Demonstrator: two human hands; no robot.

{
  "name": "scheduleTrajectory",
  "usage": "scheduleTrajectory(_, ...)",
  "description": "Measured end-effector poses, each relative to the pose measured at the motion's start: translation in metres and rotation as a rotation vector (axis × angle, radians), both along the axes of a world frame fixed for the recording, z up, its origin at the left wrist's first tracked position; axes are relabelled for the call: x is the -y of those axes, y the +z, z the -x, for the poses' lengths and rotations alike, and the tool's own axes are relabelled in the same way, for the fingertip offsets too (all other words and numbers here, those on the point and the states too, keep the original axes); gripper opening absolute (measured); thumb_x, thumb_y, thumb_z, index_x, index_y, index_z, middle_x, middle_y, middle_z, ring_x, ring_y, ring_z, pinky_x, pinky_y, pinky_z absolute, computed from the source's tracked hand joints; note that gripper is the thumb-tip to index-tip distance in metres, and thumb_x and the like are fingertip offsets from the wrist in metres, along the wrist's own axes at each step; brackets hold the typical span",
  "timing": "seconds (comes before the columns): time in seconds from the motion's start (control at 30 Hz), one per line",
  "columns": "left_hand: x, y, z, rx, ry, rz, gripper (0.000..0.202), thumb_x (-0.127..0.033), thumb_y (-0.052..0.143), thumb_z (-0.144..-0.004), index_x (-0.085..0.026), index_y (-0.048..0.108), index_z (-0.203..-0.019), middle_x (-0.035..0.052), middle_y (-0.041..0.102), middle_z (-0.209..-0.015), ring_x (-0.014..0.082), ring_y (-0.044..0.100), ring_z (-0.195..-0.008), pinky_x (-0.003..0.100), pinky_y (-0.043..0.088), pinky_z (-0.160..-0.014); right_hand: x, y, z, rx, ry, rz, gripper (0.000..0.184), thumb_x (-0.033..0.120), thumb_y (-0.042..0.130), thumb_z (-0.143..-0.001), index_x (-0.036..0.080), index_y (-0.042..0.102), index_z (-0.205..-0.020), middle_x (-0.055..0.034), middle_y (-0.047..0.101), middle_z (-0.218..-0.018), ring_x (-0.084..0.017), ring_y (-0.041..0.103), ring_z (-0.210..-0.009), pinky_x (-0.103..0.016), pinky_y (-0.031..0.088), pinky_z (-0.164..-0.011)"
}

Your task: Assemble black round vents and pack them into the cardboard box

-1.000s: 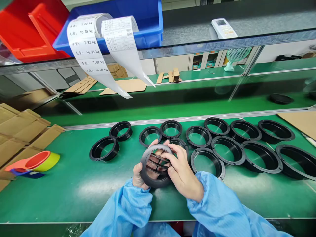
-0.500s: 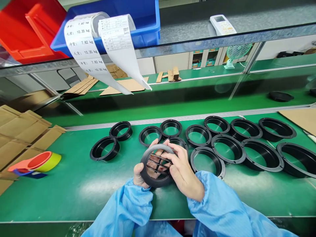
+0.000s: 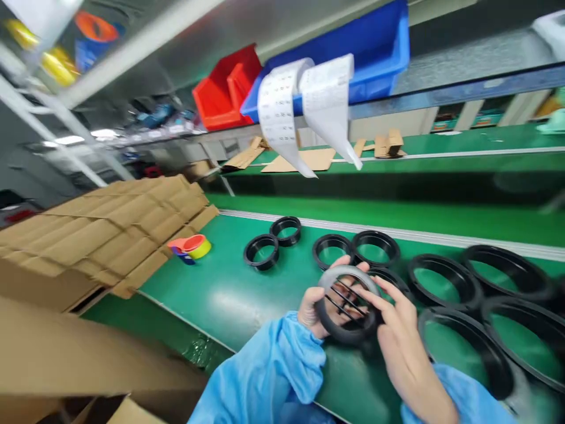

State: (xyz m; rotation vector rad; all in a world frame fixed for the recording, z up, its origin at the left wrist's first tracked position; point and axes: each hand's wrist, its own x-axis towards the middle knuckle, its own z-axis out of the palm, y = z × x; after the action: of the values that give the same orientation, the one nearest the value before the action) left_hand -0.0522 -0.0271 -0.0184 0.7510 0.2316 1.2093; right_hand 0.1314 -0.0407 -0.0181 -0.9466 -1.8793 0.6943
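A round black air vent [image 3: 348, 337] with thin slats across its opening is held above the green table. My left hand [image 3: 312, 310] grips it from the left, thumb on the rim and fingers behind, partly seen through the slats. My right hand [image 3: 404, 338] is at the vent's right side, fingers stretched out, the fingertips at the slats and rim. Behind and to the right of the vent, several black flanged rings stand on the table, among them a ring [image 3: 265, 265] to the left and a larger ring [image 3: 468, 347] close to my right hand.
Stacked flat cardboard [image 3: 132, 221] lies at left, beside a tape roll [image 3: 202, 248]. A cardboard box [image 3: 88, 353] is at lower left. Overhead, a shelf holds a red bin [image 3: 216, 100] and a blue bin [image 3: 379, 59], with label rolls [image 3: 282, 112] hanging down.
The view has swung left, so the table's things appear further right and more cardboard shows. The vent stays in my left hand. My right-hand fingers have shifted toward the vent's right rim.
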Motion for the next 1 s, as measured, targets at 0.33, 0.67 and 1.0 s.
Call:
scheduleTrajectory(0.33,-0.003,0.007,-0.001,0.043,0.056,0.007,0.073,-0.051,0.063,-0.085,-0.030,0.040,-0.151,0.0121,0.032,-0.160,0.0383,0.033,-0.144,0.049,0.047,-0.104,0.002,0.015,0.002,-0.112,0.091,0.086,0.048,0.058,0.028,-0.107,0.032,0.047,-0.143,-0.0049,0.026,-0.154,-0.027,0.023,-0.144,-0.048,0.029,-0.120)
scheduleTrajectory(0.67,-0.003,0.006,0.000,0.031,0.083,0.043,0.069,-0.053,0.062,-0.085,-0.032,0.044,-0.148,0.0100,0.034,-0.159,0.0408,0.021,-0.149,0.063,0.031,-0.115,0.002,0.012,-0.001,-0.087,0.061,0.034,0.048,0.057,0.028,-0.107,0.034,0.043,-0.147,-0.0040,0.027,-0.154,-0.027,0.025,-0.144,-0.050,0.032,-0.119)
scheduleTrajectory(1.0,-0.002,0.012,-0.001,0.000,0.101,0.044,0.073,-0.063,0.068,-0.084,-0.032,0.047,-0.147,0.0089,0.033,-0.160,0.0386,0.029,-0.147,0.057,0.041,-0.112,0.003,0.008,0.001,0.015,0.040,-0.058,0.057,0.055,0.025,-0.107,0.030,0.025,-0.159,-0.0077,0.020,-0.157,-0.030,0.023,-0.145,-0.052,0.032,-0.119)
